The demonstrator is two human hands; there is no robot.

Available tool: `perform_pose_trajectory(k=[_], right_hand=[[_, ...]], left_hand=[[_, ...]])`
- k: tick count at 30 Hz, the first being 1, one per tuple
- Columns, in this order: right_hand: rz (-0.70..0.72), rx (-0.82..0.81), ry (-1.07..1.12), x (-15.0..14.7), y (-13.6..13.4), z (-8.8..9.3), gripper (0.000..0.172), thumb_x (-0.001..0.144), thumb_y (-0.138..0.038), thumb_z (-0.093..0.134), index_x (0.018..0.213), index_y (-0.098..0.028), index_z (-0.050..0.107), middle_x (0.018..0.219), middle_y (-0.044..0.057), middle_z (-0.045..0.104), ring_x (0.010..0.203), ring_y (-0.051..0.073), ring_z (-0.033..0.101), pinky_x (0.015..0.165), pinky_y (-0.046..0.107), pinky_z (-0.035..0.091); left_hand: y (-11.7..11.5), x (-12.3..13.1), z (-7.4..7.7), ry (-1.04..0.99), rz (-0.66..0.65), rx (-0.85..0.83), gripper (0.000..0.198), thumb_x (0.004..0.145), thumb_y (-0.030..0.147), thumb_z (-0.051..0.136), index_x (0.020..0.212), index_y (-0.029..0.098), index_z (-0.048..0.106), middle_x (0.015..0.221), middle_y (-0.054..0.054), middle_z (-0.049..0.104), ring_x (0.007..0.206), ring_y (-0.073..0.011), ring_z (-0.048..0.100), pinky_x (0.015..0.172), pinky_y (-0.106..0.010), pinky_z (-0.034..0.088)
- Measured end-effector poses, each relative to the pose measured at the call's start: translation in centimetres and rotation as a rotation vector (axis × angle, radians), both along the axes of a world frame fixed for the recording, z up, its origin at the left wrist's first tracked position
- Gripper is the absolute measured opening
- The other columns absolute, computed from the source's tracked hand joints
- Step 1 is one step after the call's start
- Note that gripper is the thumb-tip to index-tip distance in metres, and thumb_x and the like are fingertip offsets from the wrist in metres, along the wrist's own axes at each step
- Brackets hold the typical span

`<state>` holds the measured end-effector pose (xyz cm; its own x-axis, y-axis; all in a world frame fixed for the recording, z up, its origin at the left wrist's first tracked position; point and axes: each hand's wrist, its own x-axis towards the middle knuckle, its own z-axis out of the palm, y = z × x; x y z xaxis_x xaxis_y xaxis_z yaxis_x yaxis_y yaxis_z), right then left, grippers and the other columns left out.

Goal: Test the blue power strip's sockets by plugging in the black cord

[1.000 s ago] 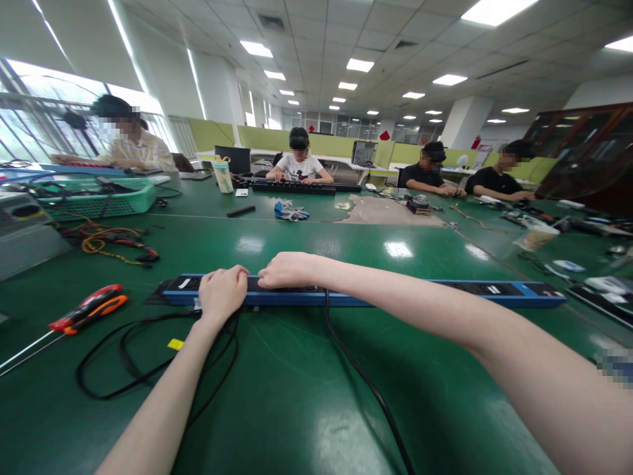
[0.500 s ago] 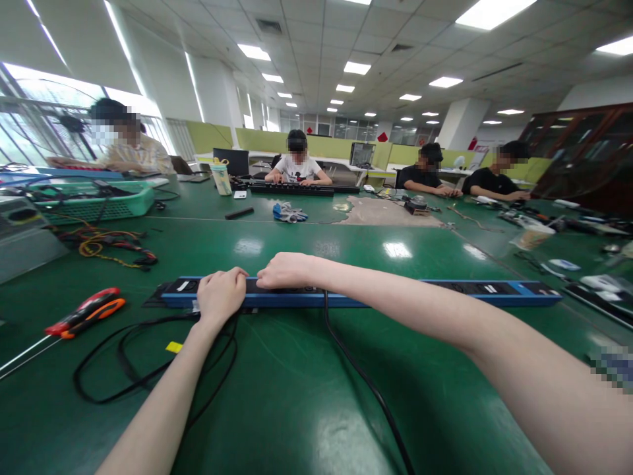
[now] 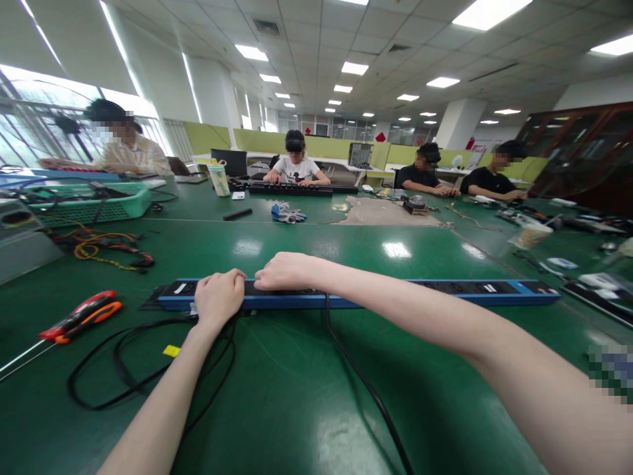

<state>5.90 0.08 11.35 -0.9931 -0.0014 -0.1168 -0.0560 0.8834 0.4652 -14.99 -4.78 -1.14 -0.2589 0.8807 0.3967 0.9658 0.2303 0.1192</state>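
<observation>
A long blue-edged black power strip (image 3: 435, 293) lies across the table in front of me. My left hand (image 3: 220, 298) is closed over its left part, thumb on the near side. Just to the right, my right hand (image 3: 284, 271) rests on the strip's top with its fingers curled in; whatever they hold is hidden beneath the hand. My right forearm crosses over the strip. A black cable (image 3: 363, 382) runs from the middle of the strip toward me. Another looped black cable (image 3: 79, 396) lies by my left forearm, with a yellow tag (image 3: 171, 351) near it.
Two screwdrivers with red and orange handles (image 3: 89, 318) lie at the left. A green basket (image 3: 99, 206) and loose wires (image 3: 106, 247) stand behind them. Gloves (image 3: 287, 212), a black bar (image 3: 237, 214) and a cup (image 3: 218, 179) are farther off. Several people sit around the table.
The view has shifted very slightly. Both hands keep their places on the power strip, with no clear movement of the strip or cables.
</observation>
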Motion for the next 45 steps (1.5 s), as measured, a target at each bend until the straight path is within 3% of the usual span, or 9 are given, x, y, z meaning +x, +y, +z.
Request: perform_pose_trajectory(k=[6,10,13,18,21,26,33,39,45], right_hand=[[-0.112,-0.024,0.179,2.8,-1.4,4.0,0.016,0.107,-0.009,0.048,0.116,-0.013,0.06,0.119,0.014,0.071,0.104,0.021,0.069,0.073,0.03,0.05],[-0.223,-0.224,0.455,7.0,-1.0,6.5,0.018,0.106,-0.016,0.055,0.124,-0.017,0.054,0.122,0.01,0.069,0.102,0.021,0.068,0.077,0.028,0.047],[-0.356,-0.411,0.629,10.5,-1.7,6.8,0.023,0.106,-0.026,0.058,0.127,-0.02,0.051,0.11,0.006,0.071,0.095,0.02,0.069,0.079,0.028,0.046],[-0.446,-0.74,0.831,15.0,-4.0,5.1,0.021,0.105,-0.031,0.053,0.122,-0.02,0.052,0.095,0.003,0.072,0.084,0.017,0.066,0.075,0.027,0.044],[-0.555,-0.816,0.907,16.7,-4.1,3.4,0.02,0.1,-0.031,0.054,0.117,-0.021,0.056,0.077,-0.004,0.066,0.071,0.014,0.06,0.069,0.025,0.04],[-0.758,-0.826,0.947,17.1,-1.8,0.4,0.008,0.087,-0.027,0.063,0.091,-0.021,0.061,0.068,-0.005,0.062,0.064,0.013,0.055,0.063,0.024,0.034],[-0.865,-0.727,0.936,15.2,1.0,-3.8,0.015,0.083,-0.031,0.069,0.078,-0.021,0.06,0.073,-0.002,0.067,0.069,0.014,0.057,0.064,0.024,0.034],[-0.973,-0.676,0.916,14.5,0.9,-5.5,0.013,0.085,-0.034,0.068,0.082,-0.022,0.063,0.079,0.001,0.072,0.072,0.016,0.062,0.066,0.025,0.036],[-1.042,-0.559,0.822,13.2,-0.7,-5.6,0.014,0.09,-0.038,0.066,0.09,-0.024,0.068,0.087,0.003,0.075,0.084,0.02,0.069,0.07,0.027,0.04]], left_hand=[[0.1,-0.1,0.0,-0.023,0.004,-0.003,0.045,0.102,0.033,0.034,0.111,0.027,0.078,0.103,-0.011,0.08,0.109,-0.0296,0.069,0.1,-0.043,0.041],[0.2,-0.2,0.0,-0.054,-0.006,0.0,0.044,0.102,0.035,0.035,0.108,0.027,0.078,0.101,-0.011,0.08,0.108,-0.0301,0.069,0.1,-0.043,0.041],[0.2,-0.1,0.0,-0.06,-0.016,0.006,0.044,0.102,0.035,0.035,0.108,0.027,0.078,0.101,-0.011,0.08,0.108,-0.0299,0.069,0.1,-0.043,0.041],[0.1,0.1,0.4,-0.049,-0.005,-0.024,0.044,0.102,0.035,0.036,0.11,0.027,0.079,0.103,-0.011,0.08,0.109,-0.0299,0.07,0.098,-0.042,0.043],[0.1,0.4,0.6,-0.045,-0.001,-0.027,0.045,0.102,0.035,0.036,0.11,0.027,0.079,0.102,-0.011,0.08,0.11,-0.0301,0.07,0.099,-0.042,0.043],[0.1,0.5,0.4,-0.042,-0.004,-0.04,0.046,0.102,0.035,0.035,0.111,0.028,0.079,0.104,-0.011,0.08,0.11,-0.0308,0.069,0.1,-0.044,0.043],[0.7,0.4,0.7,-0.04,-0.038,-0.048,0.043,0.103,0.034,0.035,0.114,0.026,0.077,0.11,-0.01,0.079,0.11,-0.0312,0.068,0.098,-0.044,0.044],[0.5,7.7,2.6,-0.027,-0.276,0.036,0.036,0.103,0.033,0.041,0.121,0.024,0.072,0.126,-0.008,0.077,0.118,-0.0287,0.067,0.104,-0.042,0.044],[-0.7,13.2,0.1,0.006,-0.464,0.123,0.039,0.107,0.028,0.037,0.13,0.023,0.068,0.13,-0.009,0.076,0.123,-0.0259,0.066,0.114,-0.043,0.04]])
